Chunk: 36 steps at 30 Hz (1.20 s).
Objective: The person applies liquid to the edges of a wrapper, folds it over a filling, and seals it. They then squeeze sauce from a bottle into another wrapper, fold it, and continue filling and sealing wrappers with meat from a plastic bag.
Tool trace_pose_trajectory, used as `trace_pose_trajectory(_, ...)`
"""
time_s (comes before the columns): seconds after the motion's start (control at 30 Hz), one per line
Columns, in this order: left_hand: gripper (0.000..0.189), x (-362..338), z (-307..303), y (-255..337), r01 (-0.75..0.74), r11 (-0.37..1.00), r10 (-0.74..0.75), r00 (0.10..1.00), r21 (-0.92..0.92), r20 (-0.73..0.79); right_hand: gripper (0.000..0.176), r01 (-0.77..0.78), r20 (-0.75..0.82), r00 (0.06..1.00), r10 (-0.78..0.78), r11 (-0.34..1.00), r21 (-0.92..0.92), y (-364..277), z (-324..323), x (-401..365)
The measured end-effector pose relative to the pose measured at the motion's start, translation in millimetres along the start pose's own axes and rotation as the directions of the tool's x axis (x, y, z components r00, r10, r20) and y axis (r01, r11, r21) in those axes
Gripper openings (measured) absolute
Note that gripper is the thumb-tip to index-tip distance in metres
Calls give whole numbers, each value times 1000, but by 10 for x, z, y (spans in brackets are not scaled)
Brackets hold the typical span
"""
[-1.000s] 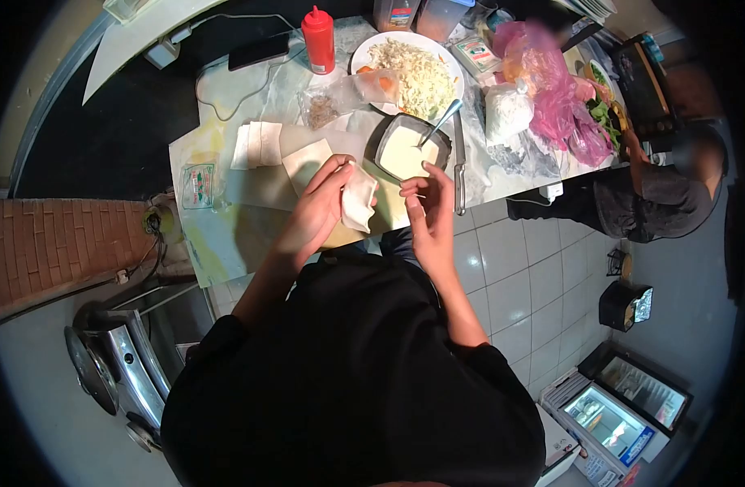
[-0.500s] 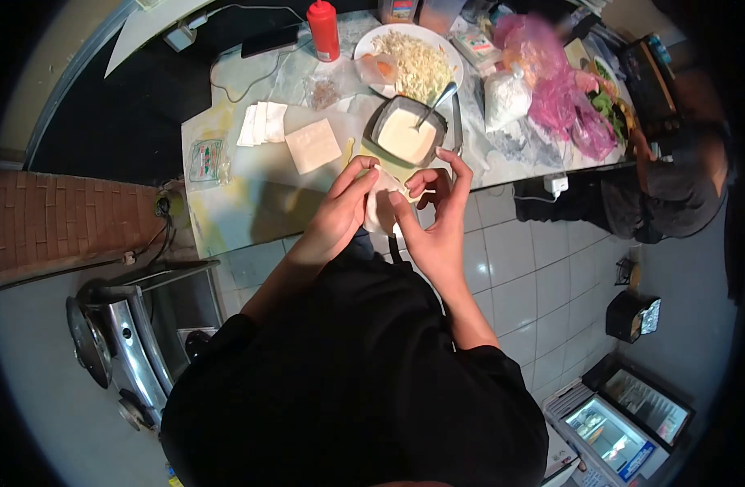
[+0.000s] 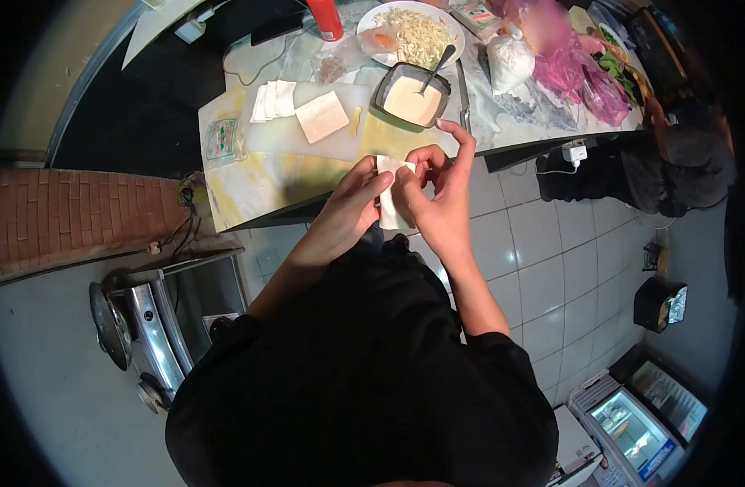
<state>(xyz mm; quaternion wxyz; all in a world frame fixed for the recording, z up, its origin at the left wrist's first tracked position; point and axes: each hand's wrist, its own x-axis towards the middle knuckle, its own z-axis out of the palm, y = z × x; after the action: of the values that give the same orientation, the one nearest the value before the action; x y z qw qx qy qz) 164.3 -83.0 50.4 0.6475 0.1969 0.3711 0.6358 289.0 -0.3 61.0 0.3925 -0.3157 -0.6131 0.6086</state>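
A pale folded wrapper (image 3: 395, 203) is held upright between both hands, just off the front edge of the table. My left hand (image 3: 352, 203) grips its left side, thumb across the front. On the other side my right hand (image 3: 444, 199) pinches it with the thumb, and the index finger sticks out. Beyond the hands stands a dark square bowl (image 3: 378, 99) of cream-coloured batter (image 3: 411, 101) with a spoon (image 3: 437, 66) in it. Square wrappers (image 3: 322, 118) and folded white pieces (image 3: 273, 101) lie on a white cutting board (image 3: 267, 144).
A plate (image 3: 456, 36) of shredded filling, a red bottle (image 3: 325, 18), a knife (image 3: 463, 93), a bag of white powder (image 3: 510, 63) and pink bags (image 3: 579, 77) are on the table (image 3: 222, 195). At the right is another person (image 3: 681, 162).
The wrapper has gone from a wider, rounded shape to a narrow, straight-sided one in my hands. The view has shifted, so the table items appear higher in the frame.
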Motion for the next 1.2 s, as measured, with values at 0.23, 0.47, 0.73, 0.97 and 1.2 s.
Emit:
trace_pose_trajectory(0.23, 32, 146, -398, 123, 19, 997, -13, 997, -78, 76, 62, 11, -61, 998, 7, 959, 283, 9, -53, 196)
trace_pose_trajectory(0.47, 39, 332, -795, 589, 161, 917, -156, 987, -365, 43, 51, -311, -318, 890, 326, 945, 100, 1030, -284, 336)
trace_pose_trajectory(0.73, 40, 403, -1091, 1004, 75, 962, -64, 997, -261, 53, 96, -810, -366, 503, 783, 575, 115, 2481, -95, 166)
trace_pose_trajectory(0.97, 41, 448, -1325, 1125, 121, 943, -113, 993, -309, 45, 82, -824, -359, 481, 800, 552, 127, 2700, -390, -338)
trace_pose_trajectory(1.2, 43, 437, -1435, 1165, 85, 954, -88, 996, -287, 2, 39, -215, -368, 910, 191, 976, -24, 925, 632, 74)
